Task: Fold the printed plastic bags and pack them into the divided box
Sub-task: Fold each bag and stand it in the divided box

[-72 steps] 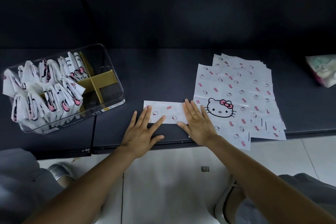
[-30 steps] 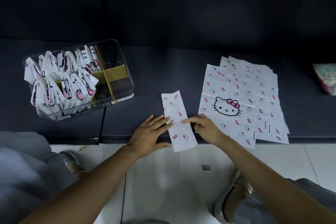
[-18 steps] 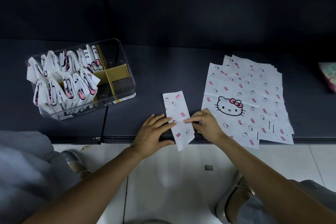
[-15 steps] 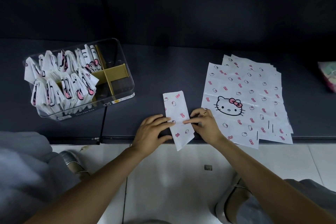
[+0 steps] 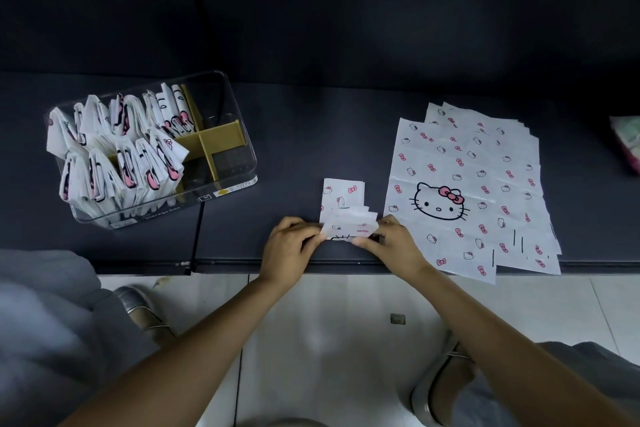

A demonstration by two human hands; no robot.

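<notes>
Since half a second ago the near end of the folded bag strip [image 5: 343, 206] has come up off the dark bench [image 5: 304, 149] and turned back over itself, so the strip now looks shorter, with its far part still flat and its near part doubled on top. The left hand [image 5: 289, 246] has closed in on the strip's left edge and pinches the raised fold between thumb and curled fingers. The right hand [image 5: 391, 243] pinches the same fold at its right edge, thumb below and fingers curled over it. Both wrists sit at the bench's front edge.

Just right of the strip, nearly touching the right hand, lies the stack of flat printed bags [image 5: 478, 184], fanned slightly, the top one showing a cat face with a pink bow. Well to the left stands the clear divided box [image 5: 239, 163], its yellow dividers [image 5: 214, 142] visible. Its left compartments are packed with upright folded bags [image 5: 117, 152]; the right compartments show only the dividers. A pale bundle [image 5: 628, 142] sits at the far right edge of the bench.
</notes>
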